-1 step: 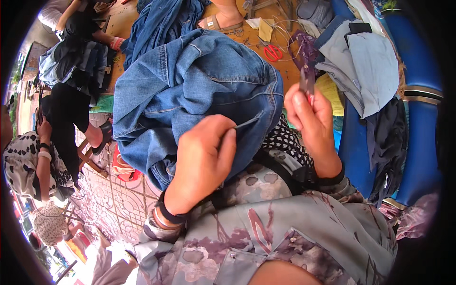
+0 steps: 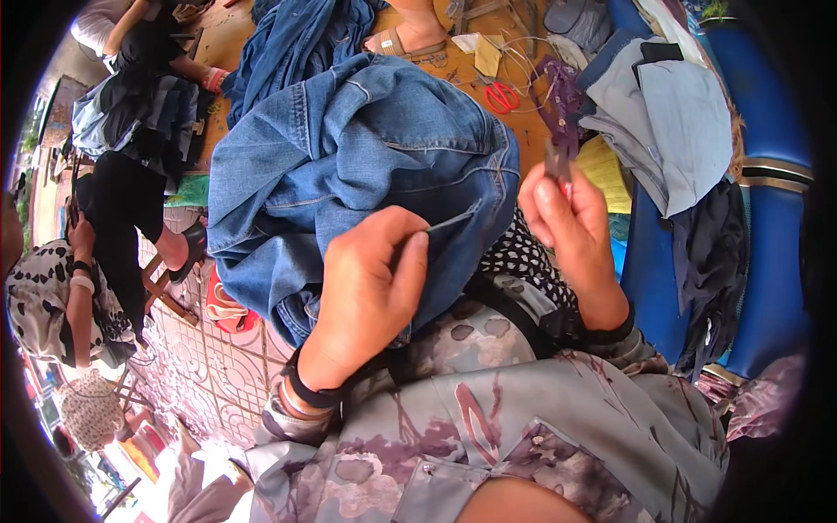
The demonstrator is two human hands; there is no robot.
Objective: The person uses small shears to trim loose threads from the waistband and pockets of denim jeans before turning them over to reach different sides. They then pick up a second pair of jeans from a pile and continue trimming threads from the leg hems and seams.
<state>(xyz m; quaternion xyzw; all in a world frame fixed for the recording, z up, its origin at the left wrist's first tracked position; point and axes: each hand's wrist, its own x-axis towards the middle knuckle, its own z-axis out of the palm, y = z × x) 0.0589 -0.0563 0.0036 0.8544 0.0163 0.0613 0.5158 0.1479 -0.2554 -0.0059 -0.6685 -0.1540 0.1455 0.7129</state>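
A crumpled blue denim garment (image 2: 349,152) lies over my lap and against the wooden table. My left hand (image 2: 370,283) is closed in a pinch on a thin greyish-blue thread (image 2: 453,220), which runs taut to the denim near a seam. To the right, apart from the cloth, my right hand (image 2: 571,218) is closed around a small dark metal blade tool (image 2: 558,161) with a bit of red at its base. The tool points up and is smeared, so its exact kind is unclear.
Red-handled scissors (image 2: 500,98) lie on the wooden table (image 2: 523,131) beyond the denim. Folded grey-blue garments (image 2: 680,122) rest at right by blue cylindrical shapes (image 2: 767,105). Another person's foot (image 2: 410,35) is at the far edge; other people sit at left, one with a gloved hand (image 2: 214,80).
My left hand has shifted slightly left, with more of the thread showing. The right hand and its tool have moved a little to the left. The denim stays in place.
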